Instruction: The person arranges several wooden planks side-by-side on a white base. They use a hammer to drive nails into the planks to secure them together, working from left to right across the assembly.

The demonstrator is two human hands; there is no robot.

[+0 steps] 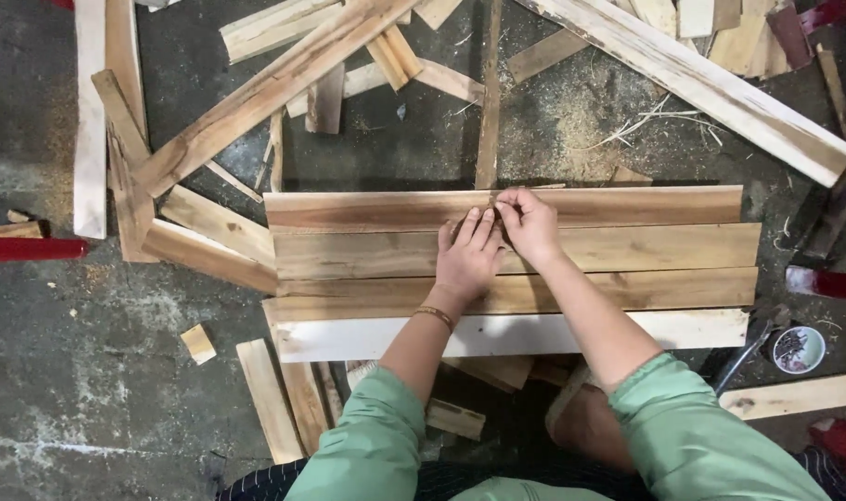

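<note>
While left hand (466,263) lies flat on planks (627,249), right hand (527,223) pinches something tiny, maybe a nail; slipping could prick fingers.

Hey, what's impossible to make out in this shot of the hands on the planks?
- Head view: whatever the right hand pinches, covered by its fingers.
- Small bowl: contents too small.
- Long board: cut off by the top edge.
- Left hand hides the plank seam beneath.

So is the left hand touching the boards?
Touching: the head view shows the left hand lying flat on the boards, fingers spread, beside the right hand.
</note>
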